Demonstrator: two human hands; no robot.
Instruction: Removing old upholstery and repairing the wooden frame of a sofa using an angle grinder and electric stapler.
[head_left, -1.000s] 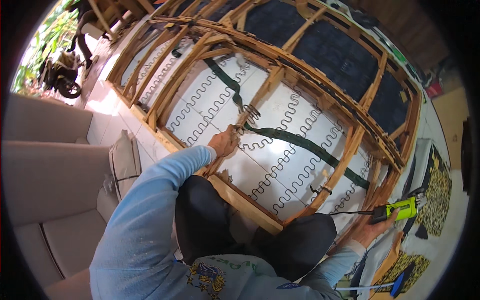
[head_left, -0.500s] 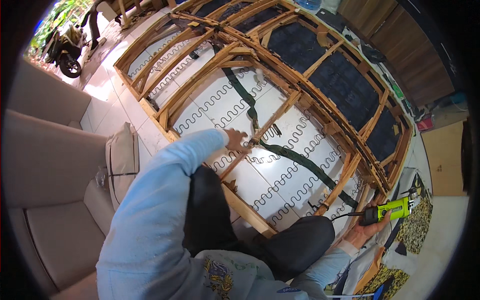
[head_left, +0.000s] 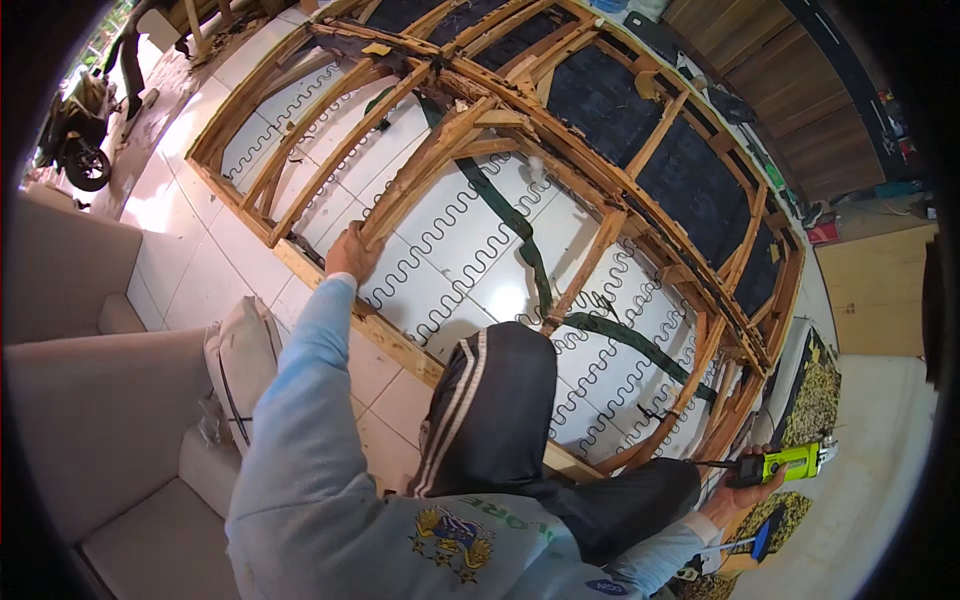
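A large wooden sofa frame (head_left: 462, 130) lies spread out ahead of me, with wavy black springs (head_left: 425, 262) strung across it and a dark green strap (head_left: 500, 205) running over them. My left hand (head_left: 352, 252) is closed round the near end of a curved wooden rail (head_left: 425, 172), by the frame's long front edge. At the lower right, my right hand (head_left: 738, 497) grips a lime-green and black angle grinder (head_left: 790, 462) by its body, its head pointing right, beside the frame. Whether the grinder is running cannot be told.
A grey-beige sofa (head_left: 90, 420) stands at the left with a beige cushion (head_left: 240, 365) against its arm. A motorbike (head_left: 82, 140) is at the far left. Dark fabric (head_left: 690, 180) backs the frame's far side. A blue-handled tool (head_left: 768, 535) lies at the lower right.
My left hand has moved left from the middle crosspiece to the curved rail and closed on it. My knee has shifted right; the grinder stays in my right hand, slightly lower.
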